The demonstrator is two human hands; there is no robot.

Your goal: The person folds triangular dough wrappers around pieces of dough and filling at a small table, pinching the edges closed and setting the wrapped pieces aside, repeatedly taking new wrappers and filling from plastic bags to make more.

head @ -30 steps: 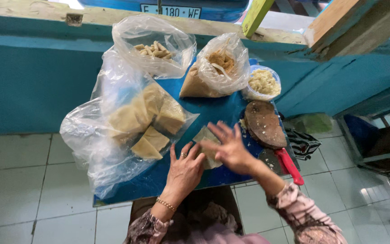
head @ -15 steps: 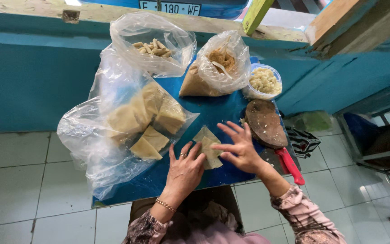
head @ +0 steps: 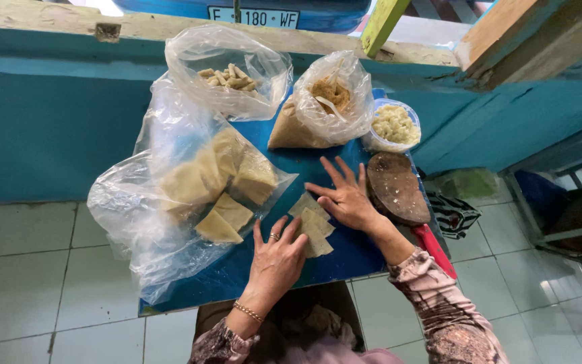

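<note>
A small stack of thin beige square wrappers (head: 312,226) lies on a blue board (head: 345,259). My left hand (head: 277,259), with a ring and a gold bracelet, rests flat on the board with its fingertips touching the stack's lower left side. My right hand (head: 345,197) hovers over the stack's upper right corner with fingers spread and holds nothing. To the left, a large clear plastic bag (head: 170,202) lies open with many more beige wrappers (head: 227,182) inside.
At the back stand a clear bag of small fried rolls (head: 227,74), a bag of brown filling (head: 321,101) with a spoon, and a tub of pale filling (head: 393,125). A round wooden block (head: 395,189) and a red-handled tool (head: 432,246) lie right of my hands. Tiled floor surrounds the board.
My right hand has moved slightly right and up off the wrapper stack, spreading its fingers. My left hand stays by the stack.
</note>
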